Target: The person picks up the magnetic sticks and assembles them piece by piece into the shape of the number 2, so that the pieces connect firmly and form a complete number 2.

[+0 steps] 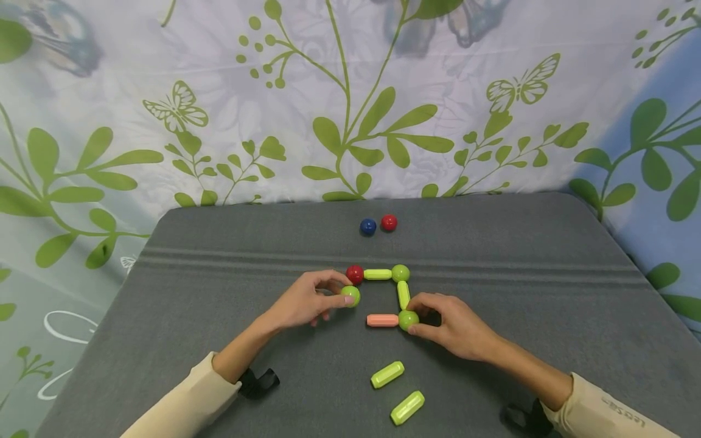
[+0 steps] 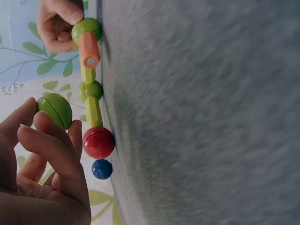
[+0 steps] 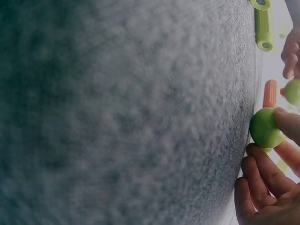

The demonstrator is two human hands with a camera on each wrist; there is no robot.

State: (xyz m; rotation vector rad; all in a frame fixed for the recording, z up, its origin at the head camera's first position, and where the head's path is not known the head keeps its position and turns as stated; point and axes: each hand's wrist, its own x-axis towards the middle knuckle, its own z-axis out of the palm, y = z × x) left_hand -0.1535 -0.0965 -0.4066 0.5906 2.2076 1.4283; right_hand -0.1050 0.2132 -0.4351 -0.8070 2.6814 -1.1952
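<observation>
My left hand [image 1: 306, 298] pinches a loose green ball [image 1: 350, 296], held just off the cloth near the red corner ball [image 1: 355, 274]. The right hand [image 1: 454, 325] grips another green ball [image 1: 408, 320] between thumb and fingers at the near right corner of a joined shape. From that ball an orange rod [image 1: 382, 320] points left, its far end free. A yellow-green rod [image 1: 403, 295] runs back to a third green ball [image 1: 401, 273], and a second yellow-green rod [image 1: 378, 274] links that one to the red corner ball. In the left wrist view the orange rod [image 2: 89, 50] shows a round end face.
Two loose yellow-green rods, a farther one [image 1: 387, 375] and a nearer one [image 1: 408, 407], lie in front of the shape. Behind it sit a blue ball [image 1: 368, 227] and a red ball [image 1: 389, 222]. Grey cloth [image 1: 219, 340] covers the table; a leaf-patterned curtain [image 1: 219, 91] hangs behind.
</observation>
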